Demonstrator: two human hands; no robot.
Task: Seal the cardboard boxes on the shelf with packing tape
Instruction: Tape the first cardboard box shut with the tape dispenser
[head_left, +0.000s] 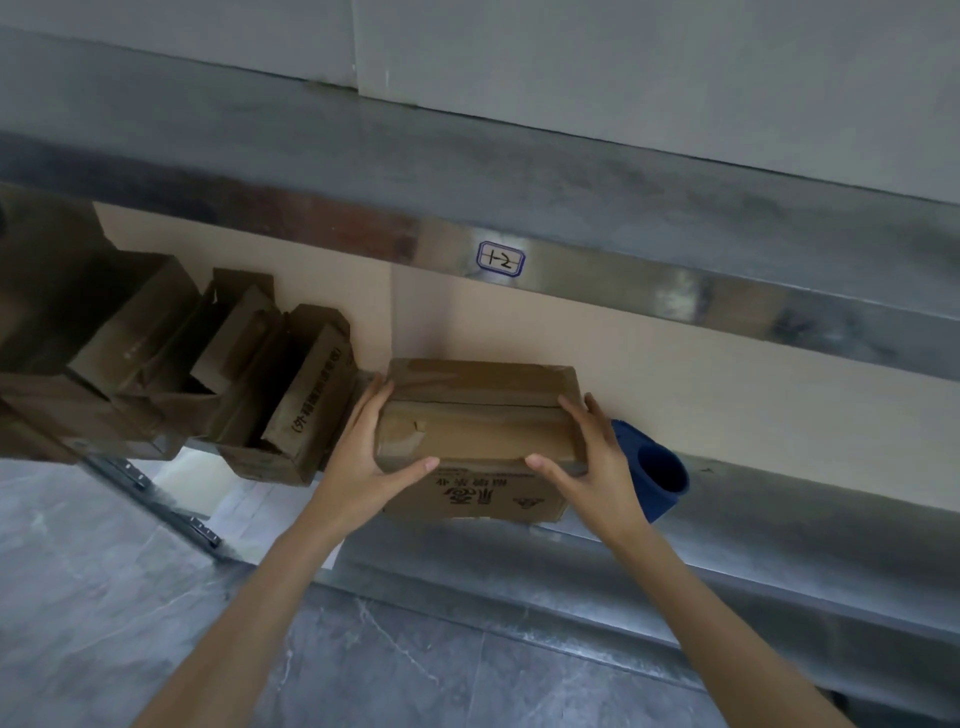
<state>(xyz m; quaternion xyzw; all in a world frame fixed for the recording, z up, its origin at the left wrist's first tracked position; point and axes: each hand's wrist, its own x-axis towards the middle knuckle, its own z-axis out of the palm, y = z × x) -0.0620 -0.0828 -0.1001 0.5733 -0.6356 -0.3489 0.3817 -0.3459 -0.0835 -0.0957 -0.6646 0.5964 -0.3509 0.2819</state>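
The taped cardboard box (478, 415) sits at the front edge of the shelf (727, 374). I have my left grip (363, 452) and right grip (597, 457) clasping its two ends, thumbs on its near face. A blue tape roll (662, 480) lies just right of the box, and open boxes (291, 395) stand to its left.

Dim, soft focus; wide-angle bending at edges.
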